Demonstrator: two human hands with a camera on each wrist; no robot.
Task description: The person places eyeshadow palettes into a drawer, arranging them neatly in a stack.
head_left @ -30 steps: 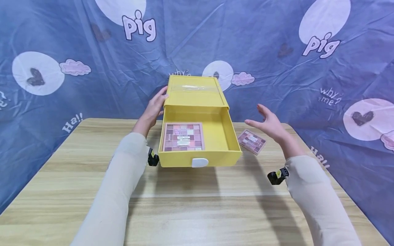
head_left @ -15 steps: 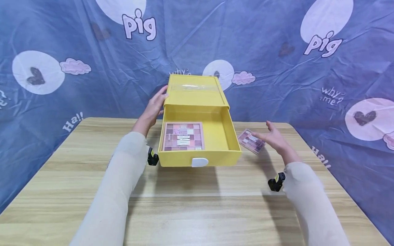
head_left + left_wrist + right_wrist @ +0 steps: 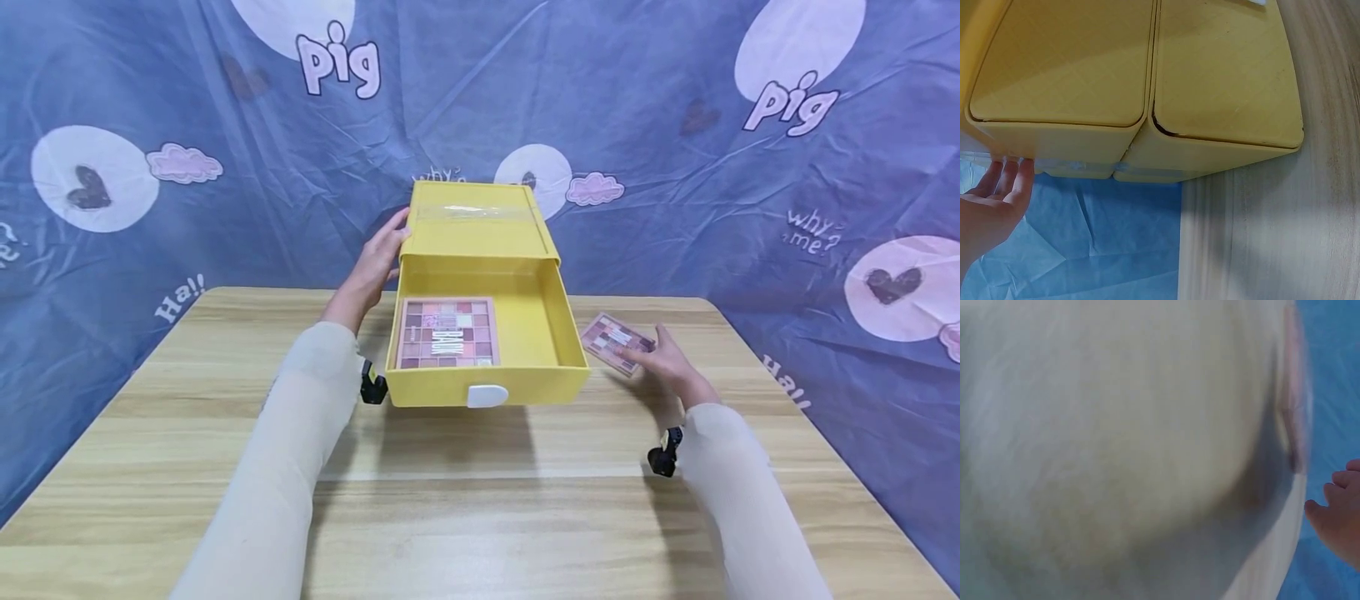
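Note:
My left hand (image 3: 372, 262) rests against the left side of a yellow box (image 3: 480, 237); in the left wrist view the fingers of this hand (image 3: 997, 209) lie straight against the box wall (image 3: 1066, 142). A drawer (image 3: 536, 321) stands pulled out at the front, with a large colour palette (image 3: 448, 333) lying in its left part. Right of it, a smaller palette (image 3: 604, 333) lies on the table. My right hand (image 3: 670, 364) is at that palette's right edge, thumb over it, fingers spread. The right wrist view has this hand (image 3: 1340, 515) beside the pink palette edge (image 3: 1295, 394).
The wooden table (image 3: 465, 517) spreads in front of the box and to both sides. A blue printed cloth (image 3: 637, 83) hangs behind the table. A white handle (image 3: 487, 397) sticks out from the drawer front. The left wrist view shows two stacked drawer compartments.
My right hand has come down and forward from above the table's right side to the smaller palette. My left hand, the box and the drawer have stayed in place.

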